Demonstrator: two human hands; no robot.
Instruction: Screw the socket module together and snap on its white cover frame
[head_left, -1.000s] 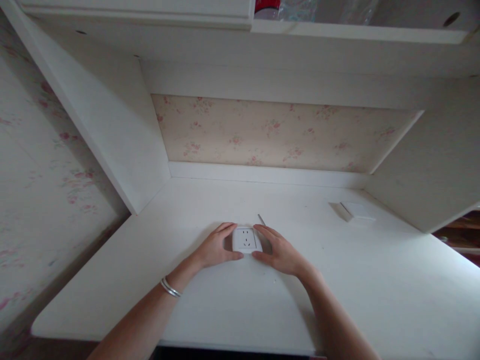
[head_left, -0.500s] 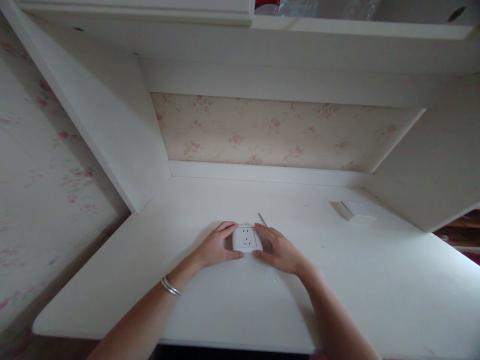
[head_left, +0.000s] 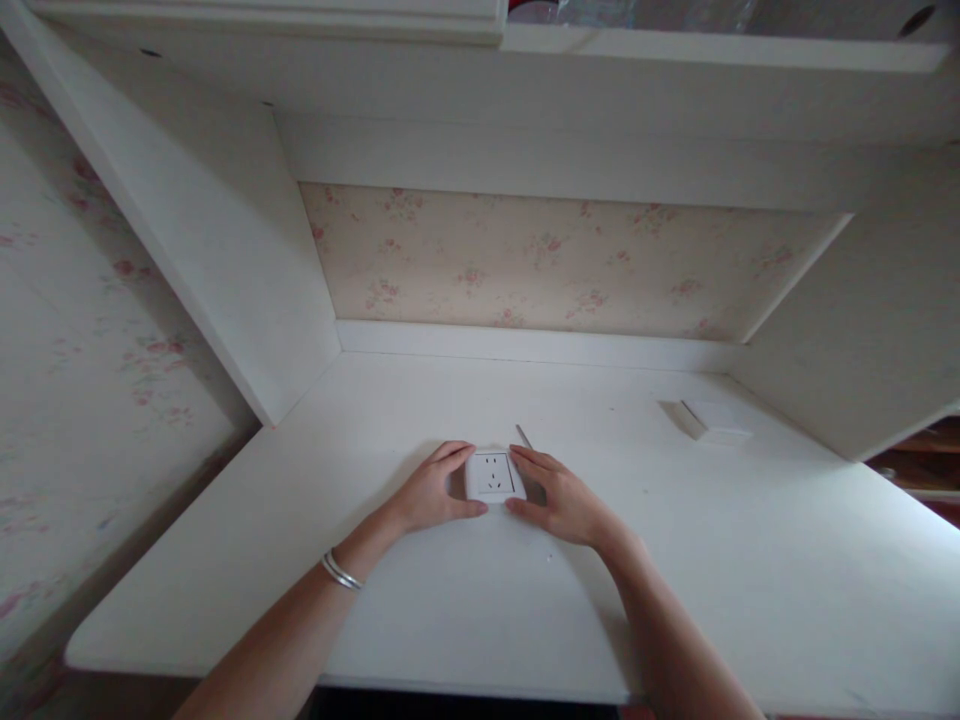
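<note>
A white wall socket (head_left: 494, 474) with several dark slots lies face up on the white desk (head_left: 420, 610). My left hand (head_left: 437, 487) grips its left side, thumb at the near edge and fingers at the far edge. From the right, my right hand (head_left: 559, 495) holds the socket the same way. Just beyond my right fingertips lies a thin grey metal rod (head_left: 523, 436), its near end hidden by the hand; its kind cannot be made out. Two silver bangles circle my left wrist.
A white box-like piece (head_left: 715, 422) rests at the back right of the desk. White side panels (head_left: 217, 240) stand left and right, and a shelf (head_left: 480, 85) hangs overhead. Floral wallpaper (head_left: 510, 260) covers the back wall.
The socket's face looks very slightly shifted or tilted between my hands. Both hands keep their hold in nearly the same place.
</note>
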